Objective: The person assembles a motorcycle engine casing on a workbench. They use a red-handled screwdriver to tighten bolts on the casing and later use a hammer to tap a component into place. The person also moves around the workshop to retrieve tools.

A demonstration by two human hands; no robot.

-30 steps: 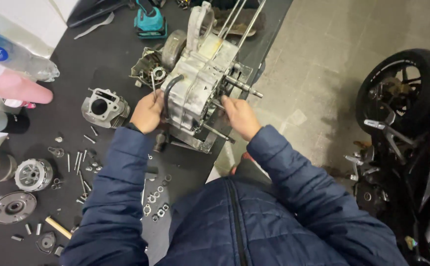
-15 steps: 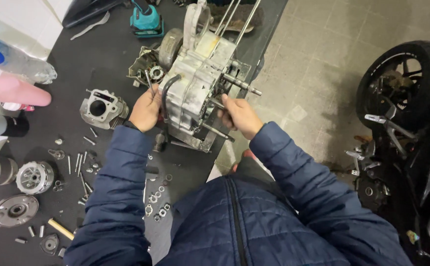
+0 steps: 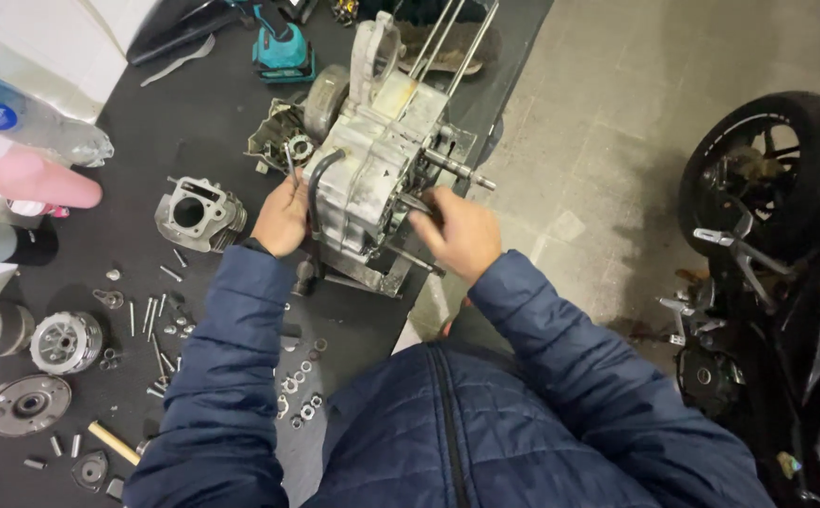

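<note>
Both hands grip the engine crankcase [image 3: 372, 160] on the black bench [image 3: 194, 122], centre-far: left hand [image 3: 283, 218] on its left side, right hand [image 3: 462, 230] closed at its right. Cylinder barrel [image 3: 194, 214] just left; bolts [image 3: 151, 320] near-left.

I see a grey tiled floor [image 3: 617, 122] at right; a black bench [image 3: 194, 122] at left; a motorcycle [image 3: 786, 282] stands on the floor.

engine case [image 3: 372, 150]: dull silver-grey
table [image 3: 194, 113]: black
jacket sleeve [image 3: 231, 376]: navy blue, quilted
drill [image 3: 283, 52]: teal
far-left bottle [image 3: 48, 179]: pink
</note>
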